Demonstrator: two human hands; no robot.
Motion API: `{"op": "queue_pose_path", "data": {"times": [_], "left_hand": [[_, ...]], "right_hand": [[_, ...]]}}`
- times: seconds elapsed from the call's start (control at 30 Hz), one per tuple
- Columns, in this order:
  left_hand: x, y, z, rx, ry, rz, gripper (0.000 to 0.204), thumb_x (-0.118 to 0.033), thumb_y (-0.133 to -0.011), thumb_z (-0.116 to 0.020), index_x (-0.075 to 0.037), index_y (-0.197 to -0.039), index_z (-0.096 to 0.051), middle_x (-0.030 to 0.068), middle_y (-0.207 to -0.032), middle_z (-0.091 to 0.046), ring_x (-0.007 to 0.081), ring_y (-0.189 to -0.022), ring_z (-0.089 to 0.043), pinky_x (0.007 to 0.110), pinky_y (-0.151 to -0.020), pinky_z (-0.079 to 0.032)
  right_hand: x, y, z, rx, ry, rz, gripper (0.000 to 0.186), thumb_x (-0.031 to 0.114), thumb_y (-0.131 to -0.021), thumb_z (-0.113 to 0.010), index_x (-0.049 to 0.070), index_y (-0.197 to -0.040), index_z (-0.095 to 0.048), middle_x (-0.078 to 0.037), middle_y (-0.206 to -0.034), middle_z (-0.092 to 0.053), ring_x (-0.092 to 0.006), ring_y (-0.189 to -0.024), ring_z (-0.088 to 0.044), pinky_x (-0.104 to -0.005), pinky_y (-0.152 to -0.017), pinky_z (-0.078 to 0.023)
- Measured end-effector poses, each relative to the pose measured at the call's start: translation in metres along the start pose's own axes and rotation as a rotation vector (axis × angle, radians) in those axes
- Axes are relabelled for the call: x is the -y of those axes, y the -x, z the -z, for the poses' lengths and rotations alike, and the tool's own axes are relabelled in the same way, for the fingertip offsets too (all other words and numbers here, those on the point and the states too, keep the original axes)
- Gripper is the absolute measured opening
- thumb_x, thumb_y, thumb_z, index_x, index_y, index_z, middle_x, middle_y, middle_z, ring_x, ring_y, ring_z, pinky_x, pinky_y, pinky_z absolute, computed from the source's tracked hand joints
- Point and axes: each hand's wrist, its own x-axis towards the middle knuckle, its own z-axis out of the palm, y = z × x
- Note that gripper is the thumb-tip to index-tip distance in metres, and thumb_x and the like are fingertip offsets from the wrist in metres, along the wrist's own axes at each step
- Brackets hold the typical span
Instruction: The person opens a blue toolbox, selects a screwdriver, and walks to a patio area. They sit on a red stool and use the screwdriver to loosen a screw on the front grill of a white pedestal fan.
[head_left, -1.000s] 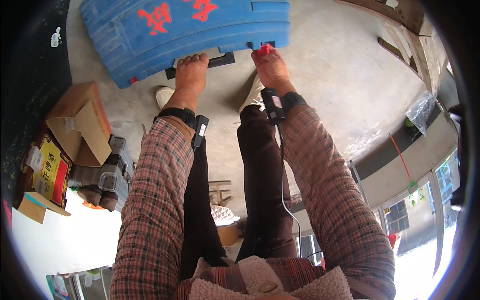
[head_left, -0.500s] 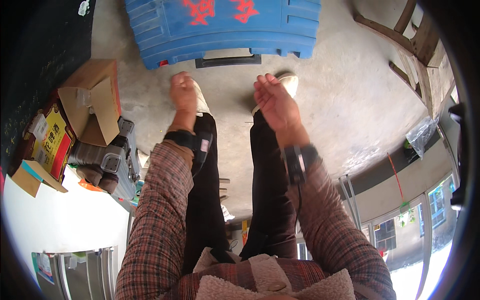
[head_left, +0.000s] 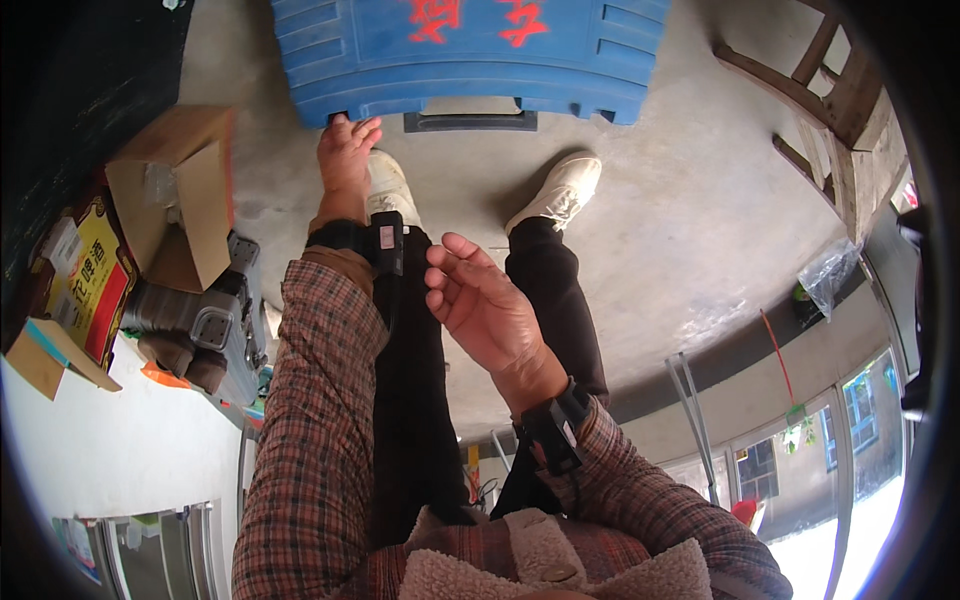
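Observation:
A large blue plastic case (head_left: 470, 75) with red painted characters lies on the floor ahead of me. Its black carry handle (head_left: 470, 122) sits in the middle of the near edge. My left hand (head_left: 345, 158) reaches to the left part of that edge, its fingertips at or against the case where a red latch showed earlier; the hand now covers that spot. Its thumb and fingers are apart. Lower and nearer my body, my right hand (head_left: 485, 308) hangs in the air palm up, fingers loosely bent and apart, with nothing in it. Both wrists wear black strapped devices.
White shoes (head_left: 562, 188) stand just short of the case. On the left are an opened cardboard box (head_left: 180, 200), a red and yellow carton (head_left: 95, 275) and a grey hard case (head_left: 222, 310). A wooden stool or chair (head_left: 850, 110) stands at the right, near a clear plastic bag (head_left: 830, 278).
My left hand has moved forward to the case's near edge, fingers spreading. My right hand has drawn back toward my body and leftward. In the picture, the case has shifted slightly right and up.

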Motion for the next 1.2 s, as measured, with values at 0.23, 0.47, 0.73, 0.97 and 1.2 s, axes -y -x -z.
{"op": "queue_pose_path", "data": {"times": [0.23, 0.47, 0.73, 0.97, 1.2], "left_hand": [[0.0, -0.004, -0.018, -0.151, 0.098, -0.026, 0.037, -0.023, -0.1, -0.044, 0.007, -0.121, -0.045, 0.0201, -0.107, -0.061, 0.0325, -0.089, -0.068, 0.04, -0.08, -0.058], [0.0, -0.006, -0.029, -0.293, 0.048, -0.027, 0.033, -0.014, -0.098, -0.037, 0.012, -0.119, -0.042, 0.0242, -0.115, -0.058, 0.0353, -0.096, -0.067, 0.04, -0.083, -0.059], [0.012, -0.03, -0.01, -0.281, 0.078, 0.064, 0.032, -0.01, -0.094, -0.041, 0.011, -0.118, -0.045, 0.0259, -0.104, -0.063, 0.038, -0.09, -0.068, 0.041, -0.077, -0.06], [0.118, 0.038, 0.103, 0.168, -0.603, -0.283, 0.034, -0.014, -0.097, -0.047, 0.007, -0.123, -0.044, 0.0199, -0.123, -0.049, 0.0325, -0.105, -0.061, 0.04, -0.089, -0.053], [0.026, 0.055, 0.016, -0.055, -0.091, -0.018, 0.039, -0.024, -0.095, -0.056, 0.003, -0.122, -0.048, 0.0153, -0.113, -0.058, 0.0253, -0.101, -0.064, 0.036, -0.083, -0.054]], "right_hand": [[0.008, 0.001, 0.007, -0.001, -0.017, 0.055, 0.024, 0.011, -0.095, -0.053, 0.008, -0.118, -0.054, -0.004, -0.11, -0.062, -0.0163, -0.094, -0.06, -0.0297, -0.084, -0.049], [0.01, 0.004, 0.013, -0.05, -0.013, 0.054, 0.022, 0.011, -0.094, -0.054, 0.009, -0.116, -0.054, -0.003, -0.106, -0.062, -0.0157, -0.092, -0.059, -0.0294, -0.083, -0.049], [0.007, 0.001, 0.013, -0.064, -0.006, 0.052, 0.021, 0.011, -0.095, -0.054, 0.009, -0.115, -0.055, -0.002, -0.105, -0.062, -0.0154, -0.091, -0.06, -0.029, -0.081, -0.049], [0.009, -0.003, 0.018, -0.046, -0.01, 0.053, 0.019, 0.011, -0.096, -0.052, 0.009, -0.114, -0.055, -0.004, -0.106, -0.061, -0.0163, -0.09, -0.06, -0.0295, -0.08, -0.049], [0.002, -0.011, 0.013, -0.054, -0.001, 0.017, 0.021, 0.012, -0.096, -0.053, 0.008, -0.116, -0.054, -0.004, -0.106, -0.062, -0.0164, -0.091, -0.06, -0.0295, -0.081, -0.049]]}}
